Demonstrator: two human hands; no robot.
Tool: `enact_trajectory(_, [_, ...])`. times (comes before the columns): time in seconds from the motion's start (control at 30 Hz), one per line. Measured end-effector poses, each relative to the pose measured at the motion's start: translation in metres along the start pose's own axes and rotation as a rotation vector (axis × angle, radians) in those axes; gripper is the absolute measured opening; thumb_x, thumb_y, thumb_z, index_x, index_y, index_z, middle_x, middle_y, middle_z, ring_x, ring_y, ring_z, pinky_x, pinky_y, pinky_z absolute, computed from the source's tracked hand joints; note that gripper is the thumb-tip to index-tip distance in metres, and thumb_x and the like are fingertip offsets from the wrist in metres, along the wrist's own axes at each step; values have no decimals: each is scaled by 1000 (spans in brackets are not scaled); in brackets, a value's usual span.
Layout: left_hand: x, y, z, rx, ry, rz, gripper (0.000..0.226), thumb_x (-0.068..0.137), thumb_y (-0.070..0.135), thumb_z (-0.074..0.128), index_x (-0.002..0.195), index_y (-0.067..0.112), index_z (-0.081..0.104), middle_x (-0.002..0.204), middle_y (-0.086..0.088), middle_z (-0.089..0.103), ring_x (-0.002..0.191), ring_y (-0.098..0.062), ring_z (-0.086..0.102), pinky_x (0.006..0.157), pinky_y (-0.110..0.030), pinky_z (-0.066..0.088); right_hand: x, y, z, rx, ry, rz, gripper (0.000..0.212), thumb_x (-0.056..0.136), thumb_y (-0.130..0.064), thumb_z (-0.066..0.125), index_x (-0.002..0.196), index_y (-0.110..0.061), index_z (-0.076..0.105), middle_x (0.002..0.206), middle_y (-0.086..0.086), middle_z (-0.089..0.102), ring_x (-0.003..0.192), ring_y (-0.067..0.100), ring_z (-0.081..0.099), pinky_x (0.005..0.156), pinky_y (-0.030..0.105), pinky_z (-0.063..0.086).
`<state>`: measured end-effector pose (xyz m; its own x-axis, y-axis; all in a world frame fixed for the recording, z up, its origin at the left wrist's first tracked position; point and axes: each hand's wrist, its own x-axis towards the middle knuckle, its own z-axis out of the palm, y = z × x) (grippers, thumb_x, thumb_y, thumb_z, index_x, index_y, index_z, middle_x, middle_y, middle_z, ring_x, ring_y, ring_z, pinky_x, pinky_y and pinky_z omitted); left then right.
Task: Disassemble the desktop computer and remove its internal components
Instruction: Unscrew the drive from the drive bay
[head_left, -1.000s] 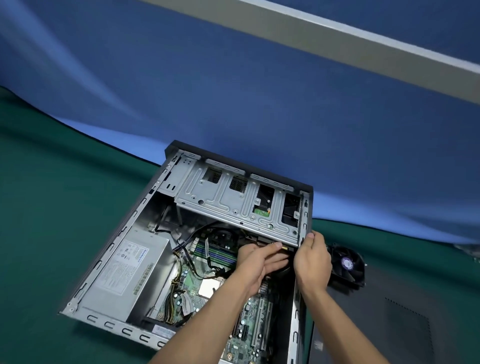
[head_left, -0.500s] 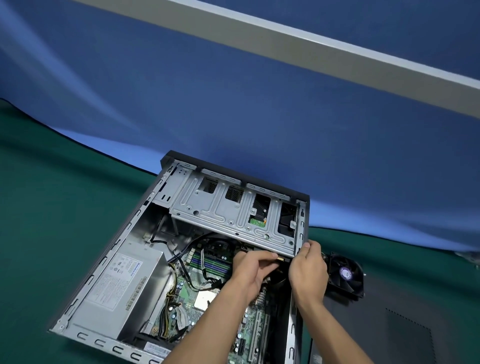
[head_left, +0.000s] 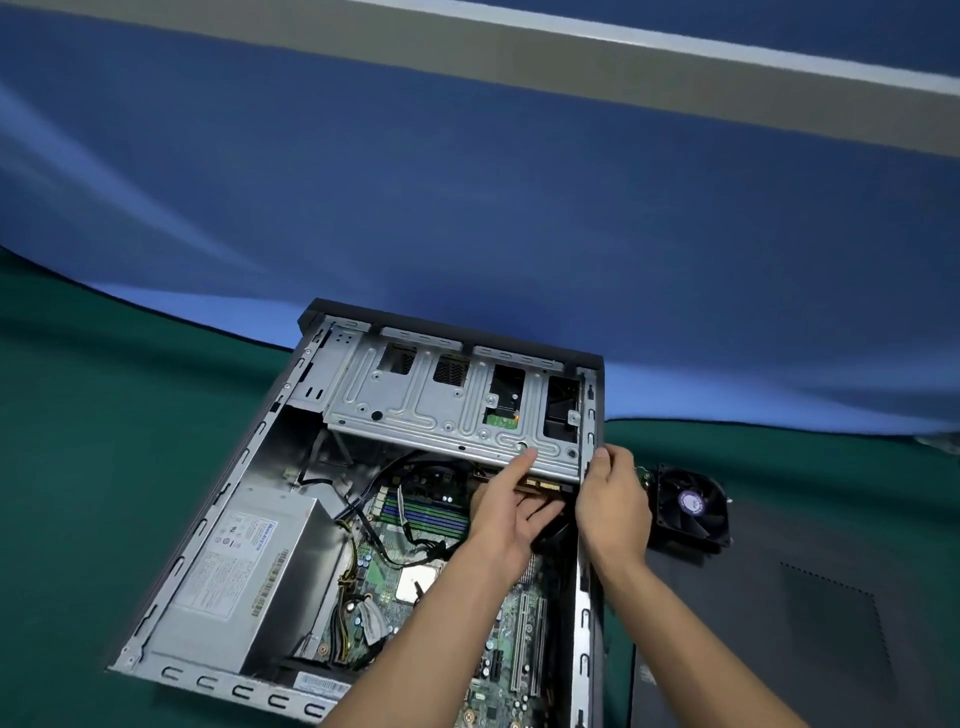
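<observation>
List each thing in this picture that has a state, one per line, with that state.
Computer case: lying on its side, open.
Drive cage: in the case.
Power supply: in the case.
Fan: out, on the table.
Left hand: thumb on the cage edge.
Right hand: at the case wall.
</observation>
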<state>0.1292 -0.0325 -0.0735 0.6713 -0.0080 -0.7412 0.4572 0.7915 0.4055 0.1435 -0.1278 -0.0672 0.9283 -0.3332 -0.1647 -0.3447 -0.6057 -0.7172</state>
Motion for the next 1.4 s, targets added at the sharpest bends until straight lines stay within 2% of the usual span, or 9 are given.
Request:
enact_trajectory(0.07, [-1, -3, 3, 119, 88, 24, 46, 81, 22, 73, 114, -1, 52, 110, -23, 57, 90, -32, 66, 67, -36, 58, 1, 4, -8, 83, -57, -9, 30, 102, -33, 34, 117, -18, 56, 100, -5, 59, 89, 15, 51, 75, 28, 34])
enact_trajectory(0.2, [-4, -8, 8, 282, 106, 42, 43, 80, 32, 73, 109, 5, 57, 103, -22, 65, 79, -25, 70, 60, -31, 58, -5, 28, -27, 199, -95, 1, 24, 100, -36, 41, 96, -23, 61, 89, -10, 63, 79, 4, 56, 67, 26, 39])
enact_trajectory(0.4, [-5, -13, 11, 395, 129, 84, 43, 79, 31, 73, 110, 4, 59, 100, -19, 67, 78, -20, 70, 57, -29, 58, -14, 80, -35, -140, -287, 210, 19, 92, -26, 54, 74, -20, 58, 87, 0, 65, 86, 23, 60, 70, 28, 40])
enact_trajectory(0.53, [-3, -12, 12, 427, 131, 93, 35, 81, 28, 72, 103, 3, 60, 98, -19, 69, 78, -23, 71, 57, -32, 58, -19, 102, -24, -307, -365, 309, 20, 92, -32, 55, 89, -11, 54, 98, 10, 64, 90, 28, 60, 69, 28, 41])
enact_trajectory(0.67, [-5, -9, 12, 478, 120, 91, 22, 82, 28, 70, 89, 8, 64, 86, -14, 72, 68, -18, 71, 46, -25, 52, -20, 106, -12, -346, -382, 357, 29, 90, -37, 58, 97, -10, 53, 94, 5, 61, 84, 24, 59, 67, 28, 43])
enact_trajectory(0.83, [-6, -6, 16, 499, 119, 59, 17, 84, 26, 67, 84, 10, 63, 73, -9, 72, 58, -15, 70, 40, -22, 48, -20, 102, -8, -342, -393, 309, 26, 93, -30, 53, 92, -5, 60, 89, 7, 64, 83, 25, 63, 66, 29, 46])
enact_trajectory(1.03, [-6, -8, 14, 484, 109, 68, 21, 83, 27, 68, 92, 8, 63, 87, -14, 73, 68, -18, 72, 45, -24, 51, -29, 98, -30, -31, -240, 118, 21, 97, -33, 46, 99, -12, 42, 79, 7, 62, 68, 26, 61, 62, 36, 47])
enact_trajectory(1.17, [-5, -10, 14, 449, 112, 73, 36, 82, 27, 70, 108, 3, 60, 98, -17, 71, 74, -20, 71, 46, -25, 51, -20, 77, -53, 355, -79, 336, 21, 96, -26, 53, 99, -6, 51, 74, 9, 63, 47, 19, 55, 40, 23, 42])
enact_trajectory(1.4, [-8, -10, 12, 408, 109, 86, 43, 80, 28, 72, 114, 4, 59, 99, -17, 69, 76, -20, 71, 45, -25, 52, -21, 29, -84, 660, -395, 636, 13, 93, -19, 53, 96, -8, 58, 55, 8, 62, 35, 13, 45, 34, 14, 30])
